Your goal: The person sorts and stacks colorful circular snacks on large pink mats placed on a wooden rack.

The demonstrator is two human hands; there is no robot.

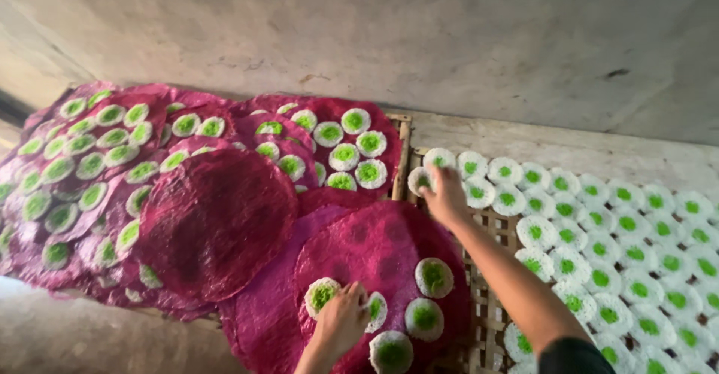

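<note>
My left hand (341, 321) rests on a large round magenta sheet (374, 250), its fingers pressing a small white disc with a green centre (322, 295). Several more such discs lie on that sheet beside it. My right hand (443, 194) reaches out to the far corner of a woven bamboo rack (487, 314) and closes on a white-and-green disc (421, 181) at the rack's edge. Rows of the same discs (599, 254) cover the rack to the right.
Many overlapping magenta sheets (217, 220) spread to the left, most dotted with green-centred discs (90, 164). A rough grey concrete wall (374, 37) rises behind. Bare floor (67, 336) shows at the lower left.
</note>
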